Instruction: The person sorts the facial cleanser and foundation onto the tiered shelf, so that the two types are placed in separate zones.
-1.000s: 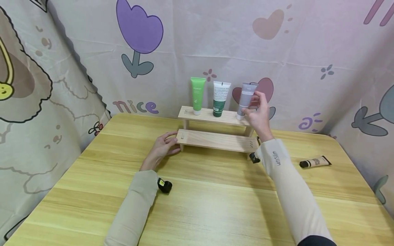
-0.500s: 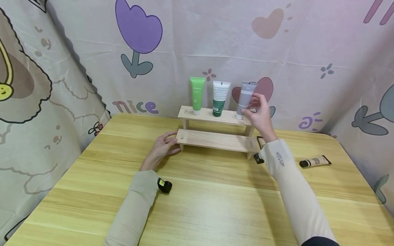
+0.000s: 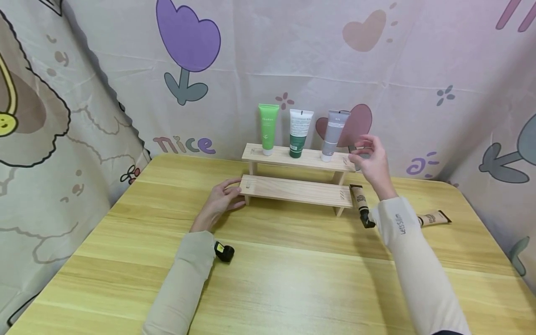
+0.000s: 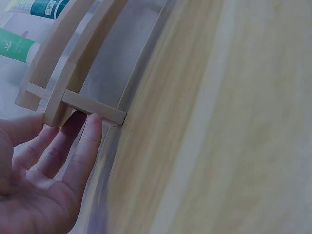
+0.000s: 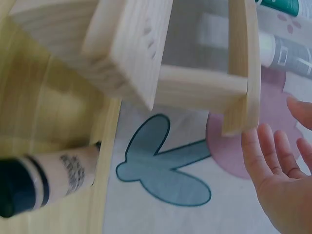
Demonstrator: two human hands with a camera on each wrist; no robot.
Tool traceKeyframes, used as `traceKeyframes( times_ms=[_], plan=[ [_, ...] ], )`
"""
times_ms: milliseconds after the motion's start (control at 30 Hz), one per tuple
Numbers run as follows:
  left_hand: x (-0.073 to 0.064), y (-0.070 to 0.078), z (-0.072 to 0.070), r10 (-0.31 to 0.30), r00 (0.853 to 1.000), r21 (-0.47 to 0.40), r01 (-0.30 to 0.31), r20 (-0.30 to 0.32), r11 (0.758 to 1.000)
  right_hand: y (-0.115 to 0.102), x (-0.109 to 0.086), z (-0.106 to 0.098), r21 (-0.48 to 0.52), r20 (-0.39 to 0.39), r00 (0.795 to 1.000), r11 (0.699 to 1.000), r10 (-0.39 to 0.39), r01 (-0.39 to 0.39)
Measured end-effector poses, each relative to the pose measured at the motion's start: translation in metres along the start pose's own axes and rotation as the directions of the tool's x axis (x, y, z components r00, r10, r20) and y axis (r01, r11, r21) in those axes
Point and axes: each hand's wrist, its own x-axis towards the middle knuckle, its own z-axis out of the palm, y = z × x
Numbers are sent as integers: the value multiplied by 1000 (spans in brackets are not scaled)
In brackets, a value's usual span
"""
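Observation:
A two-step wooden display rack (image 3: 293, 190) stands at the back of the table. My left hand (image 3: 219, 200) holds the left end of its lower step, the thumb at the board's end and fingers under it by the leg in the left wrist view. On the upper step stand a bright green tube (image 3: 269, 128), a white and dark green tube (image 3: 299, 132) and a grey tube (image 3: 333, 135), all caps down. The grey one leans slightly right. My right hand (image 3: 372, 160) is beside the upper step's right end, apart from the grey tube, fingers loosely bent and holding nothing.
A beige tube with a black cap (image 3: 361, 204) lies right of the lower step. Another beige tube (image 3: 435, 218) lies farther right, partly behind my right sleeve. A patterned cloth (image 3: 251, 46) hangs close behind the rack.
My right hand has let go of the grey tube and moved right and slightly down. The tube stays standing on the upper step. My left hand has kept its place.

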Motion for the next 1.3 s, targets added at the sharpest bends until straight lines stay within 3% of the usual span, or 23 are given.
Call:
traceKeyframes(
  times_ms=[233,500,833,967,1133,1300],
  plan=[
    [0,0,0,7,1000,-4,-7,8,1000,11,-5,-19,-2,-27,998,998,62,-62],
    [0,-1,-1,10,1000,-3,-10,12,1000,21,-14,-32,-49,27,981,980,193,-191],
    [1,-1,-1,9,1000,-8,-9,18,1000,41,-26,-43,-129,121,951,955,283,-268],
    [1,-1,-1,11,1000,-6,-11,18,1000,48,-31,-47,-170,178,923,935,341,-313],
    [0,-1,-1,4,1000,-2,-4,16,1000,53,-35,-49,-293,260,877,898,404,-327],
    [1,-1,-1,1,1000,4,-1,14,1000,54,-39,-48,-398,353,796,849,491,-347]
  ],
)
